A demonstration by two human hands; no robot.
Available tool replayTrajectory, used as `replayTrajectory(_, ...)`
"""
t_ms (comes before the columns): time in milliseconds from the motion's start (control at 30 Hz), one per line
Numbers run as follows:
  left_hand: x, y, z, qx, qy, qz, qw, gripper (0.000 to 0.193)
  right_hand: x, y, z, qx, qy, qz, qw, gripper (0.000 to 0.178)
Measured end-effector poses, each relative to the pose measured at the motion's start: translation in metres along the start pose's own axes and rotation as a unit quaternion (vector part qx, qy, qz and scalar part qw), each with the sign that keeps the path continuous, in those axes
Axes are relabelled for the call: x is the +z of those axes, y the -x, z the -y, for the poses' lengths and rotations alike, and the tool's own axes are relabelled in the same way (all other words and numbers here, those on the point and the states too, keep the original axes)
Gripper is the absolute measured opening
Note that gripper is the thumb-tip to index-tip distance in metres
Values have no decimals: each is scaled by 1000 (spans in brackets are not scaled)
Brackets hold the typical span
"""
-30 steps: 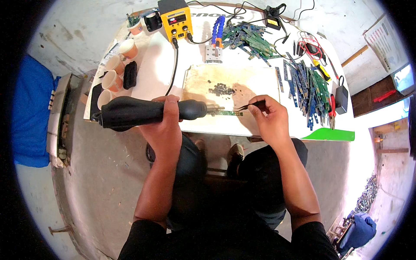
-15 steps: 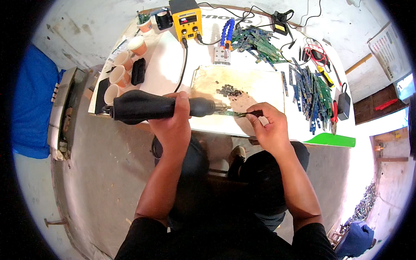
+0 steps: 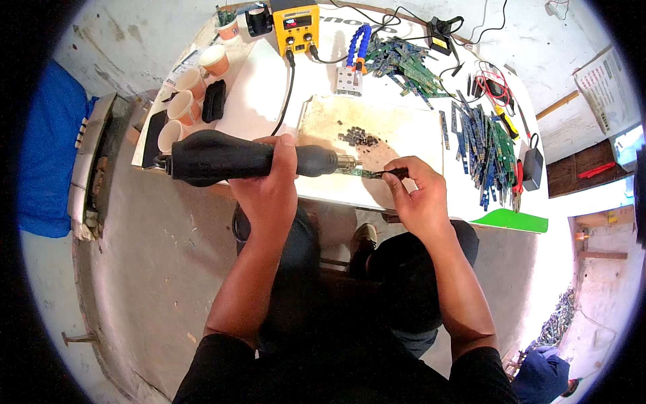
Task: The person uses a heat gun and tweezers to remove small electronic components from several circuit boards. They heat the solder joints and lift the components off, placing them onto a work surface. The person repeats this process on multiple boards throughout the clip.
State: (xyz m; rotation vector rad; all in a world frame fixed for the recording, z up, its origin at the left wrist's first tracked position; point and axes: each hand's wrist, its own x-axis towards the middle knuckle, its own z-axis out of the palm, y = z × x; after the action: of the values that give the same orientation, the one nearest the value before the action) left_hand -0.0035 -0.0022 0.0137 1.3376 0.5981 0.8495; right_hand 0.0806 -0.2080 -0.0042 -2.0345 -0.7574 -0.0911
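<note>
Taking the chips as my dial's centre, I have paper cups (image 3: pixel 183 106) at nine to ten o'clock, then the black heat gun (image 3: pixel 215 159), its nozzle pointing to three. My left hand (image 3: pixel 266 168) is wrapped around its body. The yellow station (image 3: pixel 297 32) stands at eleven. At six, a green strip (image 3: pixel 361 172) lies just beside the nozzle, below the dark chips (image 3: pixel 360 137) on the tan mat (image 3: pixel 410 124). My right hand (image 3: pixel 420 190) pinches black tweezers (image 3: pixel 398 173), tips at the strip's right end; I can't tell whether they grip it. A strip pile (image 3: pixel 481 145) sits at three, red pliers (image 3: pixel 518 176) near four.
</note>
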Motion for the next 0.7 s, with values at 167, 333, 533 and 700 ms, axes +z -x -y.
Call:
replayTrajectory(167, -3, -2, 7, 21, 12, 8, 1000, 15, 1, -3, 1, -7, 14, 13, 1000, 11)
replayTrajectory(333, -2, -3, 0, 21, 51, -13, 998, 13, 3, -18, 16, 22, 39, 62, 997, 11)
replayTrajectory(533, -1, -4, -4, 27, 52, -65, 996, 17, 4, -26, 21, -21, 89, 90, 992, 11)
replayTrajectory(700, -6, -7, 2, 21, 18, -63, 998, 20, -5, -20, 17, -9, 68, 68, 995, 11)
